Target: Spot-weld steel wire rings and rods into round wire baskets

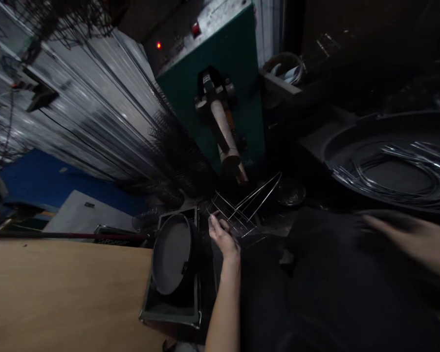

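My left hand (224,238) is closed on the near left edge of a wire rack (238,213), a bent frame of thin shiny rods. The rack's long loop points up and to the right, below the welding machine's arm and electrode (229,146). My right hand (414,240) is off to the right, apart from the rack, near the front rim of a large round black basin (328,146). Motion smears its fingers, so whether it holds anything is unclear. Inside the basin lie bent lengths of shiny wire (407,181).
A green machine body (179,88) with a red lamp stands ahead. At left, a round dark pan (171,254) leans on a crate (172,318) beside a wooden board (66,293). Bundled wire and coils line the corrugated wall (106,98). A small round dish (290,191) sits beyond the rack.
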The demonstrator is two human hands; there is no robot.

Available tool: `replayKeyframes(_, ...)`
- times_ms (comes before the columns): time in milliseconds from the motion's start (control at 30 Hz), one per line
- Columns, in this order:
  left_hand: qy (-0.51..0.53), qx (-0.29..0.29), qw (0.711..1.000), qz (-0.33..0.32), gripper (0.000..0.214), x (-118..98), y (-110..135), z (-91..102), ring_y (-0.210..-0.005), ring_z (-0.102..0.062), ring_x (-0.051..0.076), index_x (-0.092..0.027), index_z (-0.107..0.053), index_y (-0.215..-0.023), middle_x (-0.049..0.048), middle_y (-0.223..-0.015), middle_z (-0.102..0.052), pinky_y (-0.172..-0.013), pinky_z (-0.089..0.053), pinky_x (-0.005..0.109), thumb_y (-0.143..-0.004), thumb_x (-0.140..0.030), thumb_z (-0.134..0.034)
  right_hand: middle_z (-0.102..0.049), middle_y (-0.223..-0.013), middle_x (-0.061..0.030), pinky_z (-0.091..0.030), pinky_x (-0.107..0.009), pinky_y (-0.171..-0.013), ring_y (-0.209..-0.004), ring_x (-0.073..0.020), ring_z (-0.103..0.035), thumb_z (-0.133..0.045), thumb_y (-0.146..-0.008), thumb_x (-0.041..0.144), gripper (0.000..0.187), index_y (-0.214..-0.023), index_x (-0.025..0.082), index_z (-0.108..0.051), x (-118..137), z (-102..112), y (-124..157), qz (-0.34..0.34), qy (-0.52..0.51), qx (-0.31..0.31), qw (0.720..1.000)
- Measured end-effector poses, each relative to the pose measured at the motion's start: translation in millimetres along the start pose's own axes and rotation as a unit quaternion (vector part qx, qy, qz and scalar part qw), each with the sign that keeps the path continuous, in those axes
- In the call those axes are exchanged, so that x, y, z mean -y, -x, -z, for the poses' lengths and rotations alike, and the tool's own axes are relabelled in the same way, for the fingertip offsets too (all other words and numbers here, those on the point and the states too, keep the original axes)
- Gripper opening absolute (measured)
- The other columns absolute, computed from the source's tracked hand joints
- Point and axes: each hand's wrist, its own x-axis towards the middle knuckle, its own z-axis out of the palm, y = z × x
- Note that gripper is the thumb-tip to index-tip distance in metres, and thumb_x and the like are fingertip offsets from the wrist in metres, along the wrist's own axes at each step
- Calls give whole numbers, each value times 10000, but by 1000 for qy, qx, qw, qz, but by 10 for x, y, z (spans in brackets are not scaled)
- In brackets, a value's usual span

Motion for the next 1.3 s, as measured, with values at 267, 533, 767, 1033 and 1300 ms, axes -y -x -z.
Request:
replayKeyframes(267, 1, -25, 1000, -3, 520, 27, -144, 131, -408, -168, 28, -207, -343, -666, -116, -507, -195, -401, -163, 164, -708, -619, -656, -662, -664, -54, -462, -138, -501, -575, -91, -599, -740, -714, 172, 84, -708, 107, -687, 1144, -1132, 130, -88, -317, 169, 929)
replayKeyframes(533, -47, -60, 997, 5, 555, 5, -294, 158, -415, -219, 31, -197, -373, -642, -110, -494, -248, -400, -186, 169, -673, -686, -632, -673, -693, -55, -446, -99, -465, -602, -87, -619, -792, -670, 166, 99, -690, 122, -705, 1242, -1268, 170, -136, -383, 201, 892)
replayKeyframes(767, -54, -53, 997, 3, 550, 20, -347, 165, -414, -213, 33, -189, -413, -656, -111, -475, -248, -405, -169, 173, -680, -701, -612, -683, -734, -53, -469, -87, -486, -628, -81, -635, -685, -783, 91, 84, -713, 130, -713, 1320, -1327, 186, -162, -379, 202, 889)
replayKeyframes(1033, -48, -49, 998, 13, 524, -6, -421, 184, -439, -230, 31, -145, -570, -811, -104, -526, -266, -435, -194, 174, -705, -655, -630, -680, -733, -46, -479, -84, -480, -609, -88, -631, -661, -792, 83, 83, -734, 135, -688, 1414, -1366, 197, -173, -372, 195, 891)
replayKeyframes(1300, -9, -48, 997, 58, 404, -52, -488, 146, -431, -244, 25, -156, -542, -759, -105, -530, -257, -441, -212, 172, -734, -537, -672, -679, -735, -53, -504, -81, -532, -620, -85, -630, -642, -802, 34, 118, -720, 113, -670, 1534, -1403, 192, -205, -397, 176, 877)
